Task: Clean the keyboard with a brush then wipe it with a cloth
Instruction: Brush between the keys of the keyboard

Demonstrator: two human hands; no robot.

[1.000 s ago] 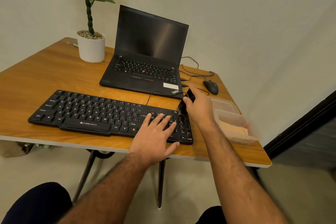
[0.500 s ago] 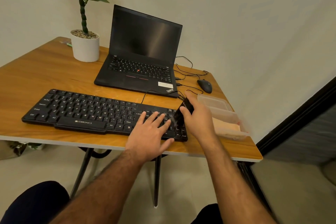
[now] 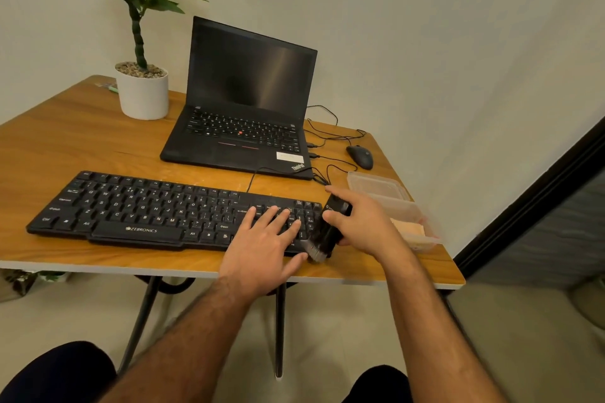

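Left hand (image 3: pixel 262 249) flat, fingers spread on black plastic keyboard (image 3: pixel 170 211); right hand (image 3: pixel 361 222) at its 3 o'clock grips black bristled brush (image 3: pixel 324 235), bristles at keyboard's right end.

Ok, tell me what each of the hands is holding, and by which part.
The right hand grips the black brush around its handle, bristles down at the keyboard's right end. The left hand holds nothing; it rests flat on the keys.

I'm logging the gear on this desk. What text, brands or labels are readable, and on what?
"ZEBRONICS": front edge of the keyboard, below the space bar.
"ThinkPad": lower right corner of the laptop.
Key legends such as "Ctrl" and "Alt": on the keyboard.
White sticker on the laptop: too blurred to read.
Brush marking: unreadable.
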